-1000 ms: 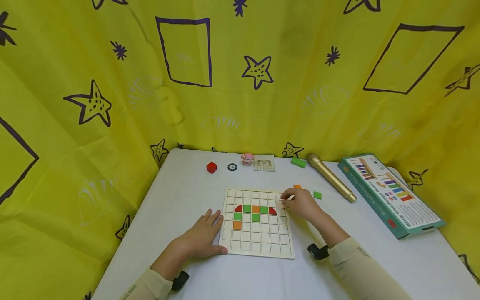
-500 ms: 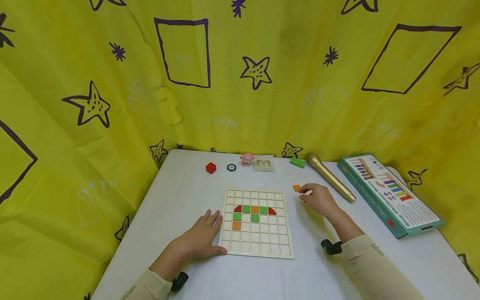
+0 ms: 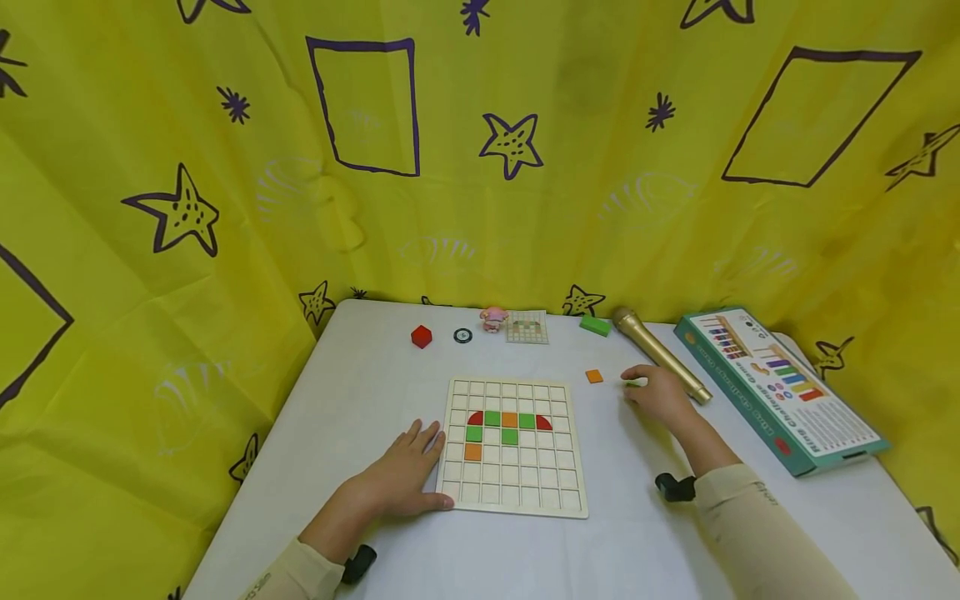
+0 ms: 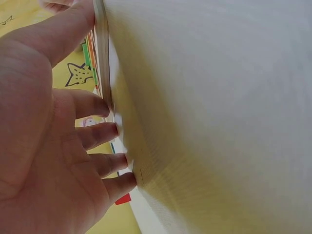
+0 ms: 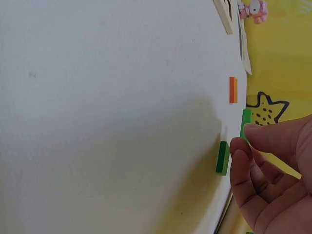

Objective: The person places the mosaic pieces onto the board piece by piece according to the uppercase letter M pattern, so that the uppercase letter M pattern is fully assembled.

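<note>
My left hand (image 3: 408,473) lies with its fingers spread at the left side of a pale wooden grid board (image 3: 525,479). In the left wrist view its thumb touches the board's edge (image 4: 103,58). Red, green and orange pieces (image 3: 509,419) sit in the board's cells. My right hand (image 3: 662,397) is lowered right of the board, fingers curved, thumb and forefinger close together. Right beside its fingertips is a green square tile (image 5: 223,158), not visibly gripped in the right wrist view. An orange square tile (image 3: 594,377) lies to the left of this hand.
Along the back stand a red block (image 3: 422,336), a round black-and-white disc (image 3: 462,336), a pink figurine (image 3: 493,319), a pattern card (image 3: 527,327) and a green block (image 3: 596,326). A gold microphone (image 3: 660,353) and a game box (image 3: 780,392) lie to the right.
My right hand has moved right, from the board's right edge past the orange tile to the green tile. The orange tile is now uncovered. My left hand has stayed put.
</note>
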A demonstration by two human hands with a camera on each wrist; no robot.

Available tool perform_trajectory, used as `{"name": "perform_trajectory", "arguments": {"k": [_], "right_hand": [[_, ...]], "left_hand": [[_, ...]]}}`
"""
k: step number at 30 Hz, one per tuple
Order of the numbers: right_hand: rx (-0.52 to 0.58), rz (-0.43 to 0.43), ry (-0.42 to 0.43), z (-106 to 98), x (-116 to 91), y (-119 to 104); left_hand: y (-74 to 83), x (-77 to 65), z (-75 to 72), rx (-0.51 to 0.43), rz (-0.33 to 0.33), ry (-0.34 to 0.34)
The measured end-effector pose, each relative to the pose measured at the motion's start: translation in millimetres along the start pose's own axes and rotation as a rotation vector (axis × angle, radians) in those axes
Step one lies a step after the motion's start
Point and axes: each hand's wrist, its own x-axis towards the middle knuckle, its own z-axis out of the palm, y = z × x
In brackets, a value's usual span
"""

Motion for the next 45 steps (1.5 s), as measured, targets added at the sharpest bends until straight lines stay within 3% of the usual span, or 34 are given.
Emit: {"name": "perform_trajectory", "arguments": {"k": [10,21,45], "right_hand": [[-0.021,0.05,-0.007,-2,1,15],[-0.018,0.077,-0.025,-4,1,16],[0.025,-0.03,0.037,5,-5,17]], "left_hand": [[-1.3,1.6,1.5,0.001,-0.007,-0.006],[-0.5,2.0,0.7,0.018,-0.001,-0.002],[1.2,-2.1,-3.8,0.01,0.008,0.001]]}}
